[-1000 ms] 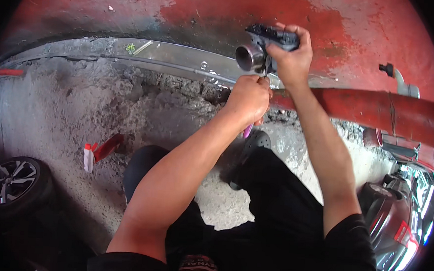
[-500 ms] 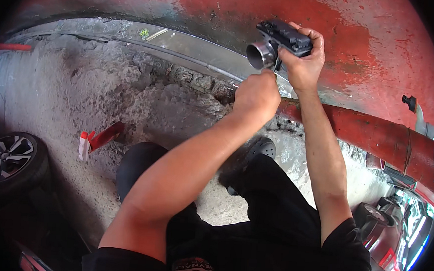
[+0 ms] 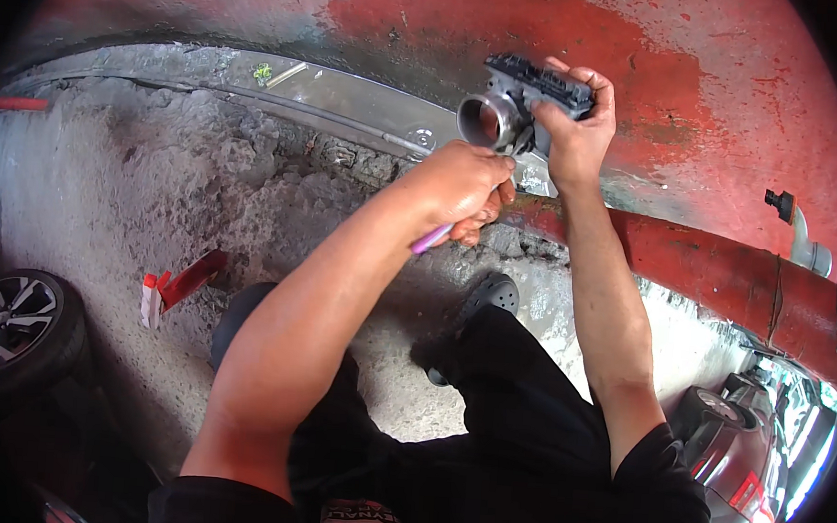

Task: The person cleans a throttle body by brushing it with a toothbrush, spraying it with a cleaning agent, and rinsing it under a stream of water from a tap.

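Note:
My right hand (image 3: 584, 137) grips a black and silver metal part (image 3: 534, 91) with a round steel bore (image 3: 480, 121) facing left, resembling a throttle body, held up against the red painted wall behind it. My left hand (image 3: 466, 192) is closed on a slim purple-handled tool (image 3: 431, 236), just below the bore. The handle's lower end sticks out past my fingers toward the lower left; its working end is mostly hidden near the underside of the part.
A red pipe (image 3: 725, 261) and grey trough (image 3: 370, 110) run along the red wall (image 3: 671, 47). A pale fitting (image 3: 803, 237) stands right. On concrete (image 3: 98, 175) lie a red-and-white object (image 3: 172, 290) and alloy-wheel tyre (image 3: 50, 335). A dark car (image 3: 737, 454) is lower right.
Since a second ago the part has shifted slightly right. In the last half second it has dropped a little and tipped, and my left hand has moved down-left, showing more of the purple handle.

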A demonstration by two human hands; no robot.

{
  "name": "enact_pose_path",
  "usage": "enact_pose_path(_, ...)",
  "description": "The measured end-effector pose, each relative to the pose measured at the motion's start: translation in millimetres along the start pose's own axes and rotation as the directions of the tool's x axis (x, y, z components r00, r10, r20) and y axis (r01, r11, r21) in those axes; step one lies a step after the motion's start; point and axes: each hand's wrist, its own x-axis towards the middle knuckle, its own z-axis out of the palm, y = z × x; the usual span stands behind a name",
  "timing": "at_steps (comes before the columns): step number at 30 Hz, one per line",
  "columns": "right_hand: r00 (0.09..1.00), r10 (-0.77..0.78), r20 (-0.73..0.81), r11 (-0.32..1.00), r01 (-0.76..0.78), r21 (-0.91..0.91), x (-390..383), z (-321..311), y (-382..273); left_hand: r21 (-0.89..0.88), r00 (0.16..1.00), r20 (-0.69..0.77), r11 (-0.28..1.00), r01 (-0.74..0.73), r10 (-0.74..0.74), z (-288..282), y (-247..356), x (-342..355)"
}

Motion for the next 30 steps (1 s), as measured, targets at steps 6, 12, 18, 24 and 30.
enact_pose_path(6, 0.983, 0.169, -0.068, 0.981, -0.160, 0.113, -8, 7, 1, 0.860, 0.429, -0.179, 0.353, -0.369, 0.885, 15, -50, 58)
enact_pose_path(12, 0.990, 0.134, -0.053, 0.984, -0.127, 0.123, -3, 10, -5, -0.276, 0.961, -0.140, 0.922, -0.271, 0.240, 26, -19, 28)
enact_pose_path(18, 0.996, 0.038, -0.080, 0.998, -0.034, 0.051, -3, 10, 9, 0.011, 0.925, -0.320, 0.977, -0.213, 0.205, 35, -9, 22)
enact_pose_path(24, 0.995, -0.058, 0.084, 0.995, 0.065, -0.076, -3, 9, -4, -0.099, 0.989, -0.125, 0.991, -0.095, 0.083, 14, -6, 13)
enact_pose_path(30, 0.998, -0.067, 0.019, 0.994, 0.069, -0.089, 0, -14, 3, 0.605, 0.811, -0.298, 0.757, -0.248, 0.504, 16, -22, 5)
